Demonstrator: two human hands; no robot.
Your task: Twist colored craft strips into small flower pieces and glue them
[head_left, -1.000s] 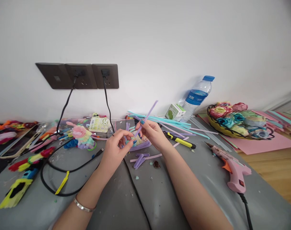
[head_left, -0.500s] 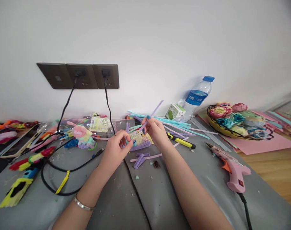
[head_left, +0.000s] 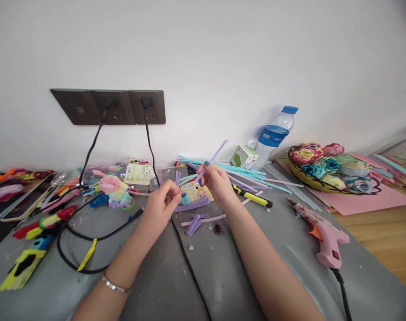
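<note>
My right hand (head_left: 216, 185) pinches a long purple pipe cleaner (head_left: 215, 156) that points up and to the right. My left hand (head_left: 161, 205) is closed round a small purple and teal pipe-cleaner piece (head_left: 184, 198), its fingertips close to the right hand. Both hands hover over a grey cloth (head_left: 203, 272). Below them lie a curved purple strip (head_left: 194, 204) and a purple folded pipe-cleaner bundle (head_left: 195, 221).
A loose sheaf of teal and purple pipe cleaners (head_left: 236, 171), a yellow utility knife (head_left: 252, 196), a pink glue gun (head_left: 323, 234), a water bottle (head_left: 273, 136) and a basket of fabric flowers (head_left: 330, 167) lie to the right. Black cables (head_left: 89, 232) and colourful crafts (head_left: 114, 189) fill the left.
My right hand lifted the long purple pipe cleaner slightly up and right, away from the left hand. My left hand stayed nearly in place, its fingers shifting on the small piece.
</note>
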